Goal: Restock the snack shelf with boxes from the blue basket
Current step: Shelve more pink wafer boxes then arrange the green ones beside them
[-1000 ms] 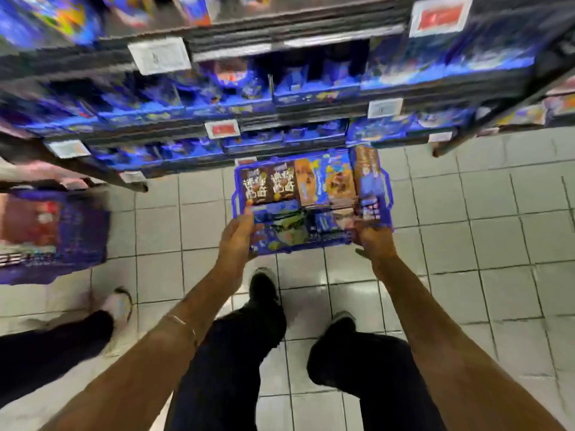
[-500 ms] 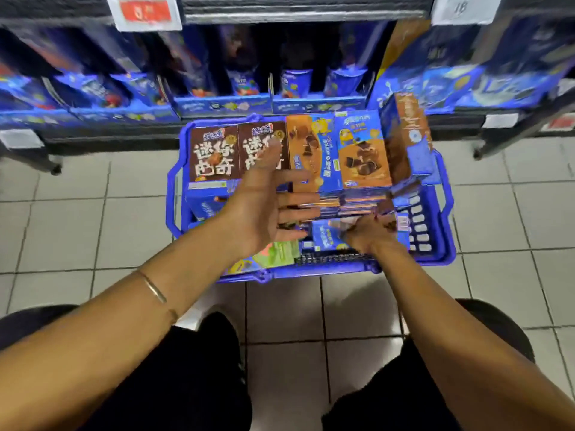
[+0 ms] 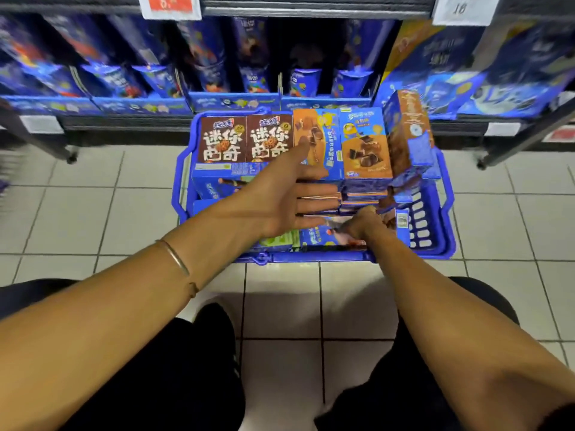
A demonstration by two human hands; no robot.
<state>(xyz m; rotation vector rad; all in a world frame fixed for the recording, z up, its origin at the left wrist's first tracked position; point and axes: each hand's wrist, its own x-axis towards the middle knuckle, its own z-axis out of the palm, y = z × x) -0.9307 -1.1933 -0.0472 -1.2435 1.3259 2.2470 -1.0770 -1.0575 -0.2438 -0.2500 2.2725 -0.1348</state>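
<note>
We had set the blue basket on the floor below the snack shelf, its boxes still inside, our left hand spread flat above them, our right hand curled at the basket's near edge, its grasp too blurred to tell.

basket sits on the floor, just before the shelf. boxes stand in a row along its far side, more lying beneath; the rightmost box tilts. left hand above the basket's middle; right hand to its right, nearer, among the boxes.
</note>
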